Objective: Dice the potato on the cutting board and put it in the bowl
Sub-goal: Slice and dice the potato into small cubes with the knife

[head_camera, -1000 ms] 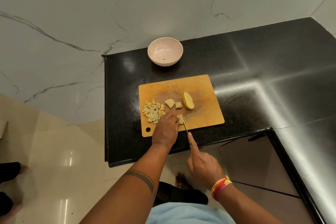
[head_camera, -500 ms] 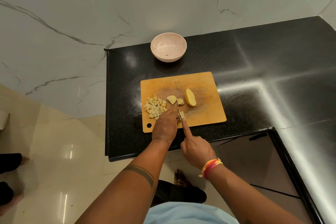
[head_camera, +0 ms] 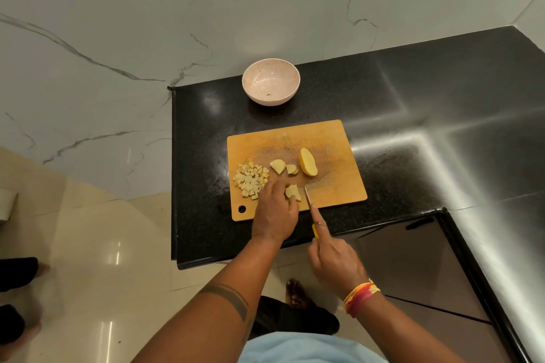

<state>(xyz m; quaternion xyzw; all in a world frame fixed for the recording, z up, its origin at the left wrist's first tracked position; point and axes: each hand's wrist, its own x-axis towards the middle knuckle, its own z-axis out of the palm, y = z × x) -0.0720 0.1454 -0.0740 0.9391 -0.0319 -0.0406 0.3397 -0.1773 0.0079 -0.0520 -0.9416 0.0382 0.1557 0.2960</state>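
A: Mid-dice. Left hand (head_camera: pixel 275 212) fingers pinching a potato piece (head_camera: pixel 292 192) near the cutting board (head_camera: pixel 330 138) front edge; right hand (head_camera: pixel 334 262) fingers wrapped round the knife (head_camera: pixel 308 199).

B: Next: probably straight down through it. Bowl (head_camera: pixel 270 81) waiting at the surface's back edge.

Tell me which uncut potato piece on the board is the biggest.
The tall yellow wedge, farthest right of the loose pieces on the cutting board. The two pale pieces to its left and the one under the left hand are clearly smaller.

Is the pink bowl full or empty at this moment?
Almost empty: the pink bowl shows its bare inside with only one tiny speck; the potato dice lie on the cutting board.
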